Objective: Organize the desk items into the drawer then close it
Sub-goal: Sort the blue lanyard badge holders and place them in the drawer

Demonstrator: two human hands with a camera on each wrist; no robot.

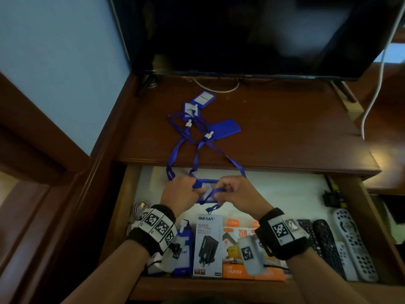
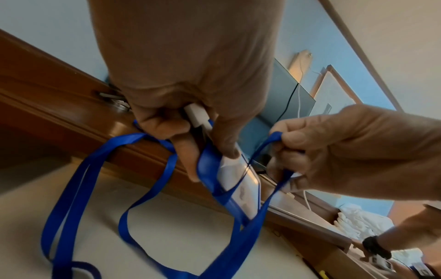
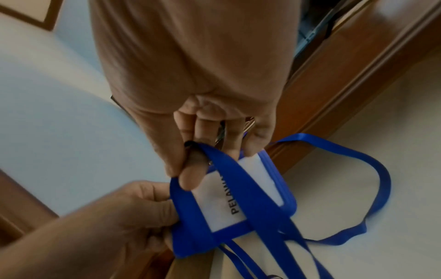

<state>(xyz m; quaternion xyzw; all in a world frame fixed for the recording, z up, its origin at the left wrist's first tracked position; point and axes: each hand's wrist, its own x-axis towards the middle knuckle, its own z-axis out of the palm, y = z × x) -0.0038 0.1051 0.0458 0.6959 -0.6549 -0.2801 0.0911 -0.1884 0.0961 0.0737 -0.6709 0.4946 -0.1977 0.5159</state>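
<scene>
big dark tv (image 1: pixel 252 34) at 12 o'clock, white cable (image 1: pixel 380 69) hanging at 2, pale blue wall (image 1: pixel 54 62) around 10

Blue badge holder (image 1: pixel 206 190) above open drawer (image 1: pixel 285 189), lanyard (image 3: pixel 250 188) wrapped across it

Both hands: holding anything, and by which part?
Left hand grips the blue plastic badge holder at its clip end; right hand pinches a loop of its blue ribbon lanyard.

Head view steeply downward; both wrist views close, perhaps upward, sharing the badge holder (image 2: pixel 241 186).
</scene>
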